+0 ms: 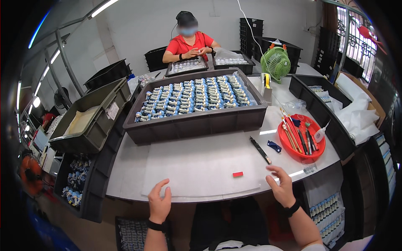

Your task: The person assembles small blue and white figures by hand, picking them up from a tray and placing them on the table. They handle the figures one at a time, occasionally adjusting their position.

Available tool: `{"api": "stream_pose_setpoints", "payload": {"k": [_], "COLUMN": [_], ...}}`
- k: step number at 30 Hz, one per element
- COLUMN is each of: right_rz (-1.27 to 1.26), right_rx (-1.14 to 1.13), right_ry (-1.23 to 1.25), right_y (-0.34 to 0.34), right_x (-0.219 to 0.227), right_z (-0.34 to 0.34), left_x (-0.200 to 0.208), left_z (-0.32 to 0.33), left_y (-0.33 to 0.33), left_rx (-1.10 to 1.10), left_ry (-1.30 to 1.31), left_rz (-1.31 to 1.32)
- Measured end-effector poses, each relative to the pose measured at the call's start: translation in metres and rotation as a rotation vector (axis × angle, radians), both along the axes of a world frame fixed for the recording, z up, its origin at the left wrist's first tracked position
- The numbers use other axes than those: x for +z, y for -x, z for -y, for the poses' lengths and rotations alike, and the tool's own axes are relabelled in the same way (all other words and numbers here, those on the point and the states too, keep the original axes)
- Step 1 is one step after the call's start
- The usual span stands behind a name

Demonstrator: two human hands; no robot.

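Observation:
My left hand [160, 202] hovers at the near edge of the white table [130, 178], thumb and fingers apart, holding nothing. At the right, my right hand [281, 187] is also open, its fingers loosely curved above the table edge. Between the hands and a little beyond them lies a small red block [238, 174] with a green side. Beyond my right fingertips rests a black pen-like tool [260, 149]. Beside that tool sits a small dark blue piece [274, 146], too small to identify. A large dark crate [197, 126] holds rows of small blue-and-white figurines [194, 95].
A red bowl [298, 156] with brushes, pens and a squeeze bottle [320, 134] stands at the right. Crates [90, 140] flank the table. A green fan [276, 63] stands far right. Across the table, a person in red [190, 44] works over trays [187, 67].

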State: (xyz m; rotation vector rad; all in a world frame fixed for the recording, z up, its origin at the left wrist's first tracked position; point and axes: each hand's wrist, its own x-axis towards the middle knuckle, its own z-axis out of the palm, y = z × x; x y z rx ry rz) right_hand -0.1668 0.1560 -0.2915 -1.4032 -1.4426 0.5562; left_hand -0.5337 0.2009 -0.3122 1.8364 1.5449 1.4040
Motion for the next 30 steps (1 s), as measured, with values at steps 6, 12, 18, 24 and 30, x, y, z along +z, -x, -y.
{"api": "stream_pose_setpoints", "payload": {"k": [6,12,18,24,30], "right_rz": [-0.046,0.022,0.05,0.134,0.212], "right_rx": [-0.022,-0.081,-0.094,-0.065,-0.01], "right_ry": [-0.234,-0.139,-0.234,-0.319,-0.289], "right_y": [0.024,0.03,0.029,0.03,0.027], "right_x": [-0.02,-0.034,-0.035,-0.011,-0.014], "right_z": [-0.021,-0.039,-0.042,-0.041,-0.046], "left_x": [0.135,0.188,0.165,0.123,0.112], "left_z": [-0.056,-0.188,-0.304,-0.356,-0.358], "left_y": [-0.029,-0.133,-0.241,-0.308,-0.319], "left_rx": [-0.248,-0.686,-0.793,-0.813,-0.778], "left_ry": [-0.353,-0.376,-0.037,0.244,0.235], "left_rz": [-0.198,-0.669,-0.989,-1.274,-1.229]}}
